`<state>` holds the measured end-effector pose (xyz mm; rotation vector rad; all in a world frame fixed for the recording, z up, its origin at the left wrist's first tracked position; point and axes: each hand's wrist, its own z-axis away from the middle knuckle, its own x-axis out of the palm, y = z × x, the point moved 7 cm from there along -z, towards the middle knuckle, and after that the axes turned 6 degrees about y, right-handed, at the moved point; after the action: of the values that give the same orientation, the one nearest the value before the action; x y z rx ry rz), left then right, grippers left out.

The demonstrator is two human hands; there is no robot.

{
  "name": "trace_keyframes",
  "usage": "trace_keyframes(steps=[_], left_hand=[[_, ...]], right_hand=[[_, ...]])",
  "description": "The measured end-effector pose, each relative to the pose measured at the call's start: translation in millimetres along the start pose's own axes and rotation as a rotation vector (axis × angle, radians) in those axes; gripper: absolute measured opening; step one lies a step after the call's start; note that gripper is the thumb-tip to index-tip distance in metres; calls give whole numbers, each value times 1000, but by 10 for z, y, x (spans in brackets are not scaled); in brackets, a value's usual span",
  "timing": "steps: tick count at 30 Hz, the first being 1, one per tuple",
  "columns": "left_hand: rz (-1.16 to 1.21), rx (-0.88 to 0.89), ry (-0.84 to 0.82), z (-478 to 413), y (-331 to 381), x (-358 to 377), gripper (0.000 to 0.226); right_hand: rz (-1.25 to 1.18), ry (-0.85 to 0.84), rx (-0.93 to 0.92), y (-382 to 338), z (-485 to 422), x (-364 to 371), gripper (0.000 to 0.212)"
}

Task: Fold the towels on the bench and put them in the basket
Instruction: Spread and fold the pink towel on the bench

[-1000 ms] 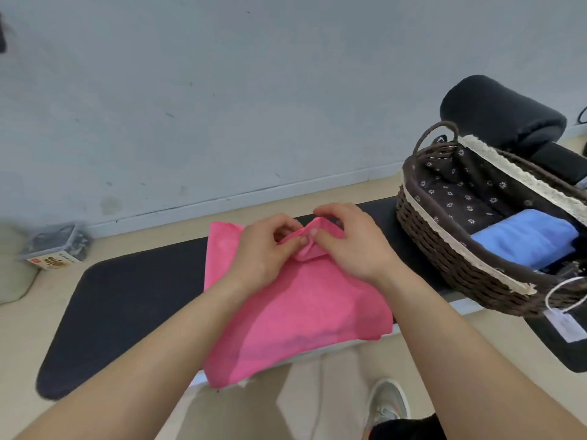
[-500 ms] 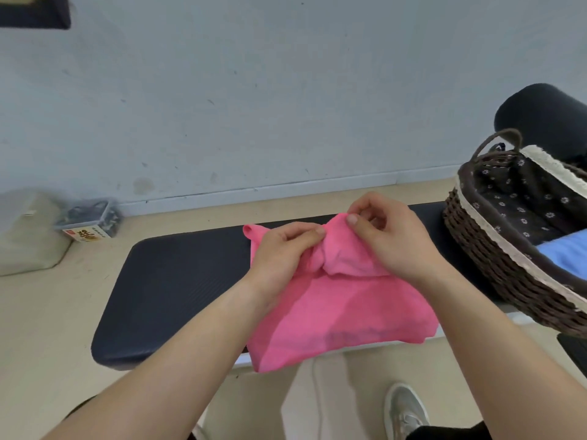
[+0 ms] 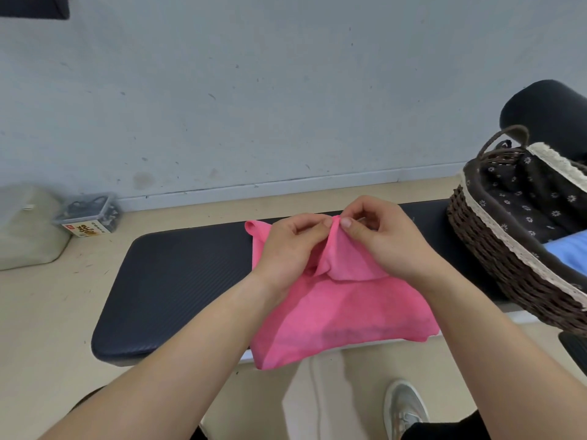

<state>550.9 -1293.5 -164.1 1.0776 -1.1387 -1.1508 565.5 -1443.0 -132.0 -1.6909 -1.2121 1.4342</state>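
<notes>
Folding the pink towel (image 3: 333, 312) looks like the step in hand. It lies on the dark bench (image 3: 178, 281) with its near edge hanging over the front, and 1 blue towel (image 3: 568, 252) is already in the basket (image 3: 508, 274) at the right. The left hand (image 3: 289, 249) and right hand (image 3: 381, 239), nearly touching, each pinch a raised flap at the towel's far edge between thumb and forefinger. The next move probably calls for laying that flap flat and square before lifting the towel to the basket.

A padded black bench (image 3: 190, 281) and roller pad (image 3: 546, 112) suggest a plain workout room
</notes>
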Motion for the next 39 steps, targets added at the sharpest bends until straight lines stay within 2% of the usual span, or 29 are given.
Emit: trace_keyframes(steps=[11,14,18,22,25,29,31,36,39], left_hand=[[-99,83,-39,21,41,12,25],[-150,141,-82,62,100,56,19],[-611,292,-128,75,50,57,50],[-978,402,-186,3,1,-153,60],[-1193,446,-143,-121,-66,-434,65],[-1218,504,63,-269,-8,-812,49],[-1201,524,116,-318,14,-936,40],[-1216,502,78,-441,-81,-1016,20],[-1241,424,95,-548,-141,-1104,22]], right_hand=[[-16,112,40,66,28,32,7],[82,88,-4,12,42,42,13],[178,113,-12,1,35,12,14],[164,197,50,97,-23,-89,12],[154,266,106,173,-40,-189,10],[175,344,181,329,-12,-311,10],[171,366,209,392,-11,-349,9],[189,369,242,472,-47,-360,10],[204,369,258,520,-71,-366,10]])
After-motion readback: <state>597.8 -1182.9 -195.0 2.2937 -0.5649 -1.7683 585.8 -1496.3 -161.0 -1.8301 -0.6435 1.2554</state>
